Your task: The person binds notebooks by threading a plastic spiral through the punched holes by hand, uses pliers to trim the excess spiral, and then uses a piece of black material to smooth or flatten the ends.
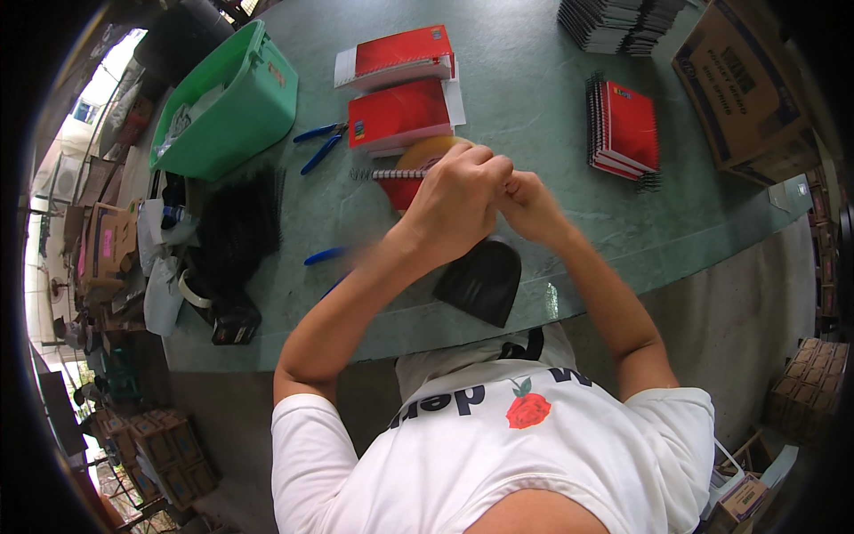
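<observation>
My left hand (pixel 455 198) is closed over a small red notebook (pixel 399 194), whose wire spiral (pixel 398 174) runs sideways and pokes out past the left end of the cover. Most of the notebook is hidden under that hand. Pressed against it, my right hand (pixel 527 206) is closed in a pinch near the other end of the spiral; what its fingers grip is hidden. A round yellowish thing (pixel 438 146) shows behind my hands. Just below them lies a flat black piece (pixel 485 280) with a rounded side. Blue handles (pixel 324 256) of a tool emerge beside my left forearm.
Red notebooks (pixel 400 114) lie beyond my hands, with blue-handled pliers (pixel 325 142) beside them. A green bin (pixel 276 89) and black wire spirals (pixel 242 212) occupy the left. To the right are stacked spiral notebooks (pixel 627 129) and a cardboard box (pixel 743 98) near the table edge.
</observation>
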Motion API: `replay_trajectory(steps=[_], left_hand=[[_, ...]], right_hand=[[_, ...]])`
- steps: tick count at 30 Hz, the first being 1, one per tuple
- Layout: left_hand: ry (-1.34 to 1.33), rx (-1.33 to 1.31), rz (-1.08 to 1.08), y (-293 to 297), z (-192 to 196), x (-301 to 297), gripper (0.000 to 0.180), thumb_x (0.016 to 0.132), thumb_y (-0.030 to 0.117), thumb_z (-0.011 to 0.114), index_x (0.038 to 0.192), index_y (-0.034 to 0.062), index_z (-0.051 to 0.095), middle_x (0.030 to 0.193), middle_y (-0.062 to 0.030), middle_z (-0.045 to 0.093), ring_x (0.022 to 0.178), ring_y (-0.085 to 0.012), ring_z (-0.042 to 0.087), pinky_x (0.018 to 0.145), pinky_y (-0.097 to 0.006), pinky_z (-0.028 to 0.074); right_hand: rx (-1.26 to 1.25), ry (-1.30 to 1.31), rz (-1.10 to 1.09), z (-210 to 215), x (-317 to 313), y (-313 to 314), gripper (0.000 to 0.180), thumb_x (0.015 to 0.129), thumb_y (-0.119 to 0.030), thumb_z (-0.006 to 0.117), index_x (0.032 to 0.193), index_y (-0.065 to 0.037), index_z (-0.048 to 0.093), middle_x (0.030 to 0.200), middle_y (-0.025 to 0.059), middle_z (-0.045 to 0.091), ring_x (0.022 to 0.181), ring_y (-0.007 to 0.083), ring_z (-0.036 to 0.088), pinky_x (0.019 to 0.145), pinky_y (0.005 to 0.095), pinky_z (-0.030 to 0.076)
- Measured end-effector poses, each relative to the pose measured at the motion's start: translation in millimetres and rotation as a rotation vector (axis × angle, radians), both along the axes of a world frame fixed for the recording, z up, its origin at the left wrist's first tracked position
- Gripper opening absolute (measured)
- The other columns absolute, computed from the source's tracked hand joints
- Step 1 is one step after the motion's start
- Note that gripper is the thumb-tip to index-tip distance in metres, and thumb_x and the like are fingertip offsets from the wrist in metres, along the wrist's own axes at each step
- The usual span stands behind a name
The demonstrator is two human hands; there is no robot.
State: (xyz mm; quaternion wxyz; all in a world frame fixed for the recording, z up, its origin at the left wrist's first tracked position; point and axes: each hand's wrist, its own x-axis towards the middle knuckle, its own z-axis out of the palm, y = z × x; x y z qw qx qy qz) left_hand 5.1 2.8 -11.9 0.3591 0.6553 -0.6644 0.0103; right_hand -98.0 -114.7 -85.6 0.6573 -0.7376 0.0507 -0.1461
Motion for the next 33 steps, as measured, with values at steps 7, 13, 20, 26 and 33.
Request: replay_trajectory(steps=[7,13,20,26,33], left_hand=[[-0.093,-0.067,0.162,-2,8,-5,0.026,0.070,0.010,0.071,0.092,0.0052,0.060,0.087,-0.0113,0.057,0.084,-0.0281,0.055,0.073,-0.036,0.044],[-0.182,-0.173,0.449,56,24,22,0.031,0.075,0.015,0.071,0.104,0.0094,0.062,0.101,-0.0108,0.058,0.098,-0.0282,0.054,0.085,-0.039,0.043],[-0.094,0.641,0.899,174,-36,104,0.027,0.081,0.015,0.063,0.101,-0.0015,0.058,0.101,-0.0216,0.059,0.096,-0.0375,0.057,0.082,-0.042,0.045],[-0.020,0.624,1.161,232,-86,117,0.026,0.083,0.017,0.062,0.099,0.0000,0.052,0.097,-0.0226,0.060,0.088,-0.0395,0.060,0.075,-0.045,0.046],[-0.296,0.192,1.203,210,-79,110,0.028,0.087,0.031,0.060,0.087,0.0032,0.056,0.095,-0.0136,0.060,0.091,-0.0328,0.056,0.075,-0.042,0.046]], right_hand=[[-0.141,-0.140,-0.157,9,-12,-5,0.023,0.086,0.000,0.054,0.109,-0.002,0.058,0.084,0.0048,0.062,0.076,0.0068,0.052,0.068,0.0238,0.045],[-0.675,-0.266,-0.774,77,-75,-85,0.041,0.087,0.005,0.049,0.124,-0.012,0.056,0.118,0.0119,0.060,0.104,0.0197,0.059,0.086,0.0283,0.047],[-1.258,0.145,-0.687,8,-100,-124,0.045,0.086,-0.025,0.058,0.129,-0.015,0.052,0.133,0.0118,0.048,0.124,0.0297,0.044,0.104,0.0416,0.033],[-1.281,0.218,-0.680,11,-82,-117,0.045,0.084,-0.034,0.060,0.124,-0.013,0.055,0.131,0.0139,0.050,0.123,0.0310,0.045,0.103,0.0419,0.034],[-1.305,0.103,-0.571,69,-33,-103,0.035,0.082,-0.033,0.063,0.108,-0.008,0.064,0.121,0.0126,0.058,0.113,0.0299,0.054,0.092,0.0396,0.045]])
